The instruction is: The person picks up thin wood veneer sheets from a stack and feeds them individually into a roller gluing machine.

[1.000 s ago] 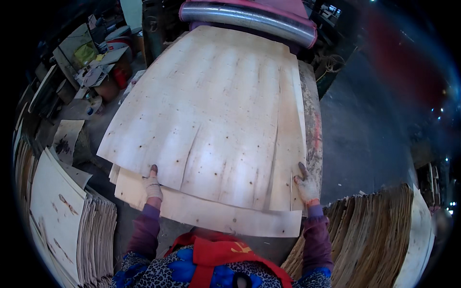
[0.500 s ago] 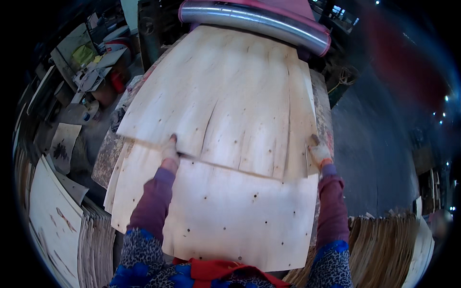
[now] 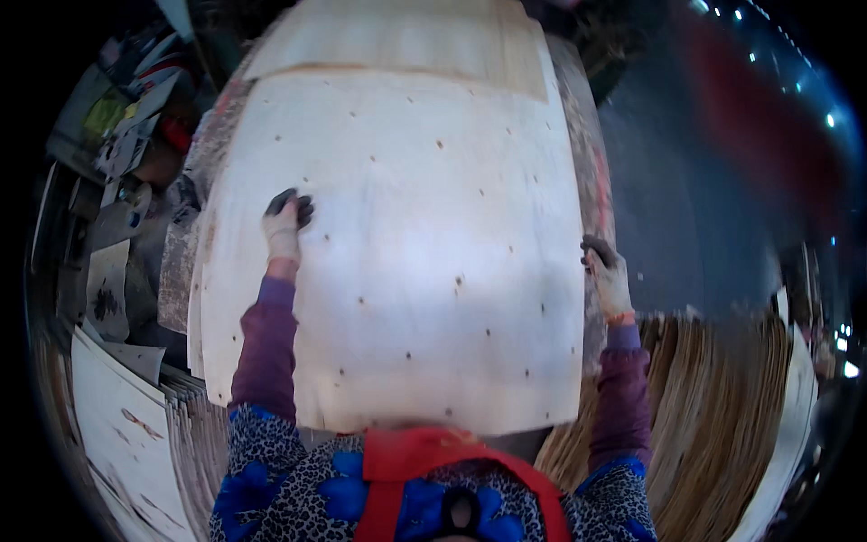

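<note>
A pale wood veneer sheet (image 3: 406, 217) with small dark knots lies on top of a stack in front of me. Over it hangs or rests my left hand (image 3: 284, 230), in a light glove with dark fingertips; its fingers are loosely bent, tips apart, holding nothing. At the sheet's right edge is my right hand (image 3: 609, 276), gloved alike, fingers half curled and nothing visible between them. Whether either hand touches the wood is unclear. Farther off, another veneer sheet (image 3: 397, 34) overlaps the far end of this one, its near edge browned.
A worn bench edge (image 3: 587, 135) shows right of the stack. Upright bundles of veneer (image 3: 686, 397) stand at lower right, and a leaning pale sheet (image 3: 122, 434) fronts another bundle at lower left. Clutter with a red container (image 3: 176, 134) sits at far left.
The upper sheet, held at its near edge by both hands before, has moved away from me and is let go. My left hand shifted left. The shiny roller has left the view.
</note>
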`<state>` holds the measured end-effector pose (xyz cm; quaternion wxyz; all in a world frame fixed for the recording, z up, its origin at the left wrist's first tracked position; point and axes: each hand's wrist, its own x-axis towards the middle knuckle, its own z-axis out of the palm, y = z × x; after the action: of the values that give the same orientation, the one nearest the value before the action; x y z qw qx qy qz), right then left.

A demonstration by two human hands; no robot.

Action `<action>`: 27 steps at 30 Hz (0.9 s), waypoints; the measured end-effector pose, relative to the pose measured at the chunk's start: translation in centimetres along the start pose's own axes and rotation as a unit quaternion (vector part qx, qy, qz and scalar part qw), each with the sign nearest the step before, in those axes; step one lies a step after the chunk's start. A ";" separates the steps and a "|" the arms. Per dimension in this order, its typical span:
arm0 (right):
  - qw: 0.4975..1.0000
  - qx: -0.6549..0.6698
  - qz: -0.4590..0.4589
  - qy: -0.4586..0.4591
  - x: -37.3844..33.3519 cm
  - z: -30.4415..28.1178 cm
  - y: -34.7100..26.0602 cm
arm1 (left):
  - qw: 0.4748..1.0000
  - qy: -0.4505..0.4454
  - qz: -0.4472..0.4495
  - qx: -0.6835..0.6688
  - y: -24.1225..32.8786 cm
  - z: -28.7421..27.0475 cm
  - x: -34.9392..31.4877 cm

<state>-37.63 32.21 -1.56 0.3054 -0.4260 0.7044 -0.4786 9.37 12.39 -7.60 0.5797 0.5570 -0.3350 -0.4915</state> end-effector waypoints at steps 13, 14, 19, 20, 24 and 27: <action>0.951 0.026 0.138 0.276 -32.8 -4.2 14.3 | 0.962 -0.222 -0.086 0.134 -4.4 -4.7 -30.0; 0.955 0.022 0.152 0.255 -32.8 -4.1 14.6 | 0.958 -0.236 -0.087 0.135 -4.5 -4.6 -30.8; 0.967 -0.072 0.140 0.199 -32.2 -4.5 17.5 | 0.945 -0.283 -0.090 0.140 -4.5 -4.0 -33.6; 0.970 -0.052 0.140 0.190 -32.1 -4.8 18.0 | 0.943 -0.286 -0.093 0.141 -4.5 -4.1 -33.9; 0.964 0.119 0.126 0.202 -31.5 -5.3 13.6 | 0.948 -0.267 -0.092 0.145 -4.0 -5.7 -35.0; 0.957 0.210 0.079 0.184 -30.4 -4.5 6.2 | 0.959 -0.225 -0.105 0.136 -5.2 -8.1 -35.8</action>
<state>-29.62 62.37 -5.08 0.2901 -0.2003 0.6632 -0.6602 5.45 49.28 -8.19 0.3536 0.5371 -0.4601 -0.6121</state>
